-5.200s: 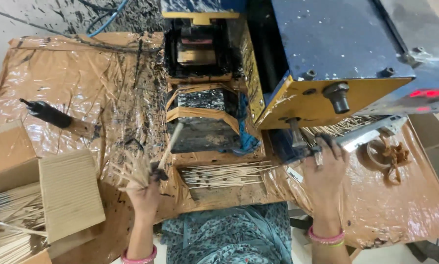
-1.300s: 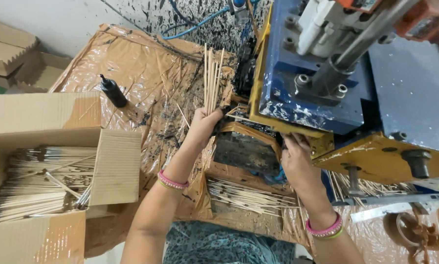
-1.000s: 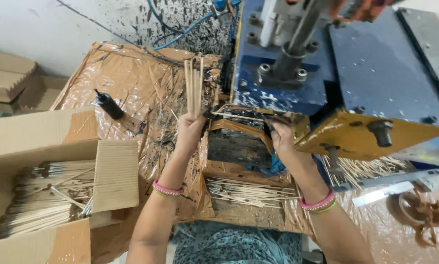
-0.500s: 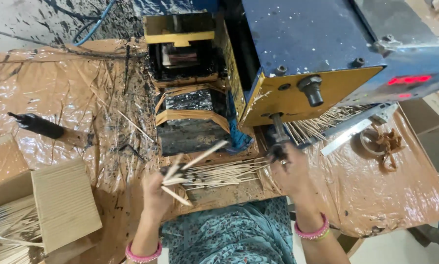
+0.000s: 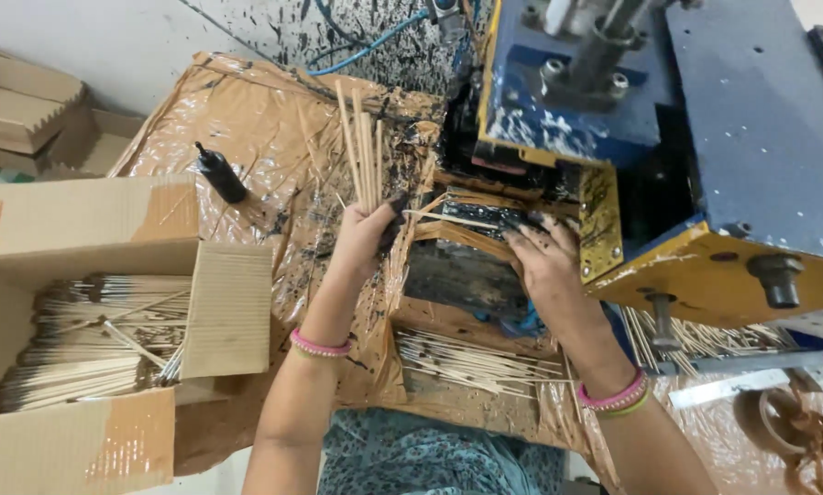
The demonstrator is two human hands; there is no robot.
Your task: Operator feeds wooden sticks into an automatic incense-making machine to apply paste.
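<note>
several thin bamboo sticks (image 5: 361, 156) are held upright in the left hand (image 5: 366, 238), grip clamped round their lower ends, over the plastic-covered worktop (image 5: 246, 119). the right hand (image 5: 544, 261) is laid on the machine (image 5: 668, 137) feed slot, fingers apart, touching one stick. more sticks are stacked in the cardboard box (image 5: 91, 339).

machine (image 5: 741, 137): blue and yellow, black-splattered
sticks (image 5: 361, 156): pale tan
wristbands (image 5: 320, 346): pink
box (image 5: 82, 229): brown cardboard

Sticks (image 5: 91, 339) in box (image 5: 100, 229), seemingly left of machine (image 5: 705, 165)
</note>
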